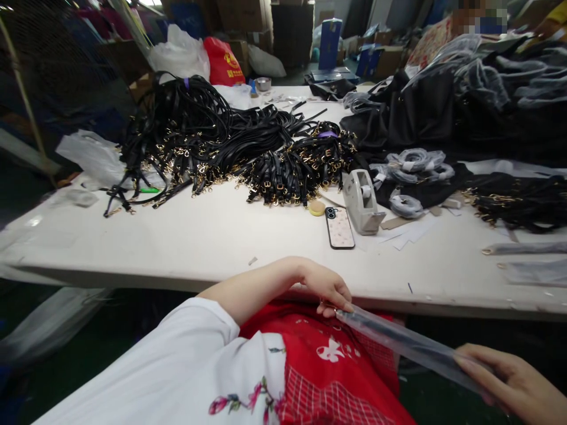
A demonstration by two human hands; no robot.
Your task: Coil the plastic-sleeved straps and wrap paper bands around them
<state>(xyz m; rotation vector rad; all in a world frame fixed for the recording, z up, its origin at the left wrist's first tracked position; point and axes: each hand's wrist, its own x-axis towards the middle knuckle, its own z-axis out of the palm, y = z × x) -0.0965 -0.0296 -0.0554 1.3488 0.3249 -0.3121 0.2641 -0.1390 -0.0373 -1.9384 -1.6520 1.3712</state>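
A long clear plastic sleeve (398, 336) stretches between my hands in front of my lap, beyond the table's near edge. Something dark, like a strap, shows through its upper end, with a bit of metal there. My left hand (328, 286) pinches this end between thumb and fingers. Lower right, my right hand (509, 378) grips the sleeve's other end, its fingers partly hidden. Across the table lies a big heap of black straps (266, 133) with gold buckles and clasps, some tied in bundles with purple bands.
On the white table (177, 242) stand a tape dispenser (361, 203) and a phone (340, 228) beside it. Coiled wrapped straps (416, 162) and black bags (425, 112) lie at right. Two sleeved straps (531, 248) rest near the right edge. Another person (432, 44) is behind.
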